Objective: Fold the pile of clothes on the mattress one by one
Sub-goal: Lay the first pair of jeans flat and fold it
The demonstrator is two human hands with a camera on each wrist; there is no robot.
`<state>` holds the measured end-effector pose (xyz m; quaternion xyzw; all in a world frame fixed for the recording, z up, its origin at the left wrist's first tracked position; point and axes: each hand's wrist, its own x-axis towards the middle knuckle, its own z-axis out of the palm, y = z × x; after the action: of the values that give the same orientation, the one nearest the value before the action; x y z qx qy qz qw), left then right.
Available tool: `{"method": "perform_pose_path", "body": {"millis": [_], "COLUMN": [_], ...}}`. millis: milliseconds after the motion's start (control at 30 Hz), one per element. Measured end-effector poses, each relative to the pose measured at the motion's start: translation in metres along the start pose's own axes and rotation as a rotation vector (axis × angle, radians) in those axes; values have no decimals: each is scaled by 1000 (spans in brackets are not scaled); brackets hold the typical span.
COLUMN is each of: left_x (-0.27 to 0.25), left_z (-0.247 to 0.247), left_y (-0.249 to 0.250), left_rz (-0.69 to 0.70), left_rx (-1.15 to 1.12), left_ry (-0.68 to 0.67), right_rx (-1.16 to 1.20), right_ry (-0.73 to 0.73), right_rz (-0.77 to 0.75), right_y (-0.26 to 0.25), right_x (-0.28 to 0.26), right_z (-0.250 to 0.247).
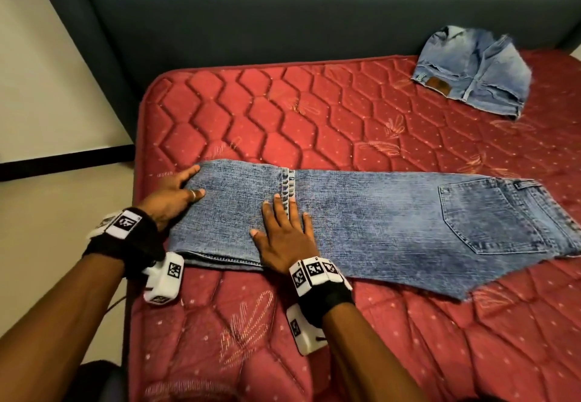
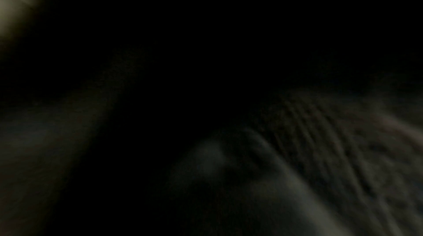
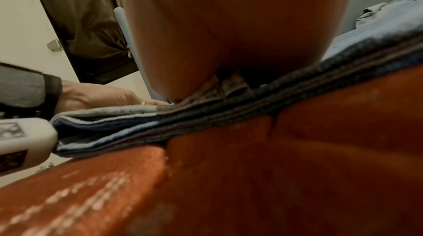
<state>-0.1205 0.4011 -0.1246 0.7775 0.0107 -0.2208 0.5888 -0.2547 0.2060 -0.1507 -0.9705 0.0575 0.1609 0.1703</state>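
A pair of blue jeans (image 1: 377,213) lies flat across the red mattress (image 1: 283,112), its leg end folded over at the left and the back pocket at the right. My left hand (image 1: 179,194) rests with straight fingers on the folded left end. My right hand (image 1: 283,232) presses flat on the denim beside the leg hem, fingers spread. In the right wrist view the stacked denim layers (image 3: 206,113) show under my palm (image 3: 228,32), with the left hand (image 3: 96,95) lying on top further along. The left wrist view is dark.
A folded light-blue denim garment (image 1: 471,71) sits at the mattress's far right, near the dark headboard (image 1: 283,24). The mattress's left edge (image 1: 138,181) drops to the pale floor right beside my left hand.
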Motion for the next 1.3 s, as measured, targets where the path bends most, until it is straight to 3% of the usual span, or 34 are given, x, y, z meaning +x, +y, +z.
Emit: {"method": "perform_pose_path", "body": {"millis": [67, 133, 267, 400, 567, 733, 800, 867, 933, 1033, 1133, 1200, 1300], "left_x": [-13, -29, -60, -67, -79, -93, -100, -104, -101, -85, -64, -55, -50], "left_z": [2, -6, -31, -30, 21, 140, 204, 251, 267, 252, 226, 215, 208], "left_y": [0, -8, -18, 15, 95, 150, 150, 138, 117, 83, 44, 28, 20], "left_rz": [80, 107, -37, -115, 36, 283, 313, 306, 389, 548, 450, 451, 446], "left_rx": [75, 56, -123, -237, -130, 306, 450, 565, 726, 1042, 1357, 1350, 1248], "left_ry": [22, -47, -248, -307, -332, -368, -461, -638, -716, -601, -634, -670, -592], "right_rx": [-3, 7, 11, 98, 724, 1423, 1664, 1828, 1754, 1480, 1355, 1290, 1168], "right_ry": [-6, -9, 16, 80, 286, 605, 579, 442, 412, 500, 506, 546, 628], "right_rz": [3, 2, -6, -17, 79, 273, 246, 272, 386, 516, 559, 514, 513], "right_y": [1, 1, 1, 1, 24, 84, 110, 128, 148, 176, 213, 222, 219], "right_x": [0, 0, -2, -5, -24, -64, -82, -97, -103, -96, -72, -63, -73], "right_z": [-1, -2, -2, -3, -28, -66, -79, -86, -76, -50, -11, -3, -28]}}
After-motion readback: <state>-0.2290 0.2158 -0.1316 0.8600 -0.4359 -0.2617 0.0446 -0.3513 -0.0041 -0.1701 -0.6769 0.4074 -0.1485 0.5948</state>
